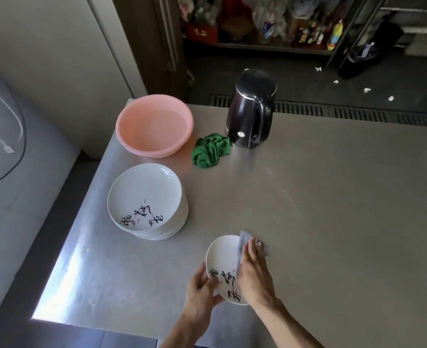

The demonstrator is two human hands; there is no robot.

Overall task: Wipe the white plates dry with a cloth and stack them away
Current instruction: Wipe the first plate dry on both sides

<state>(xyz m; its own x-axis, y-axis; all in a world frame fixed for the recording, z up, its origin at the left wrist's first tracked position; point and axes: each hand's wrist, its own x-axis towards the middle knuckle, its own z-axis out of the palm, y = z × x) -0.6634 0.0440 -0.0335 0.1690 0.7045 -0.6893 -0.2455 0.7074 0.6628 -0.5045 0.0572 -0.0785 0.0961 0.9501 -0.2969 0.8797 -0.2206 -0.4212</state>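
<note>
While the left hand [202, 285] grips the white plate [222, 257] by its rim at the table's [308, 197] near side and the right hand [253, 272] presses a grey cloth [243, 238] flat-fingered onto it, wiping seems underway, with stacking on the nearby pile [147, 199] likely next.

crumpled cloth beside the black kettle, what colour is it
The crumpled cloth is green; head view shows it.

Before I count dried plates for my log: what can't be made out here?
Head view:
- Stack of plates: count unclear; the lower rims blur together.
- Grey cloth: mostly hidden under the right hand.
- Held plate: right side covered by hand and cloth.
- Shelf bottles: labels too blurred.
</note>
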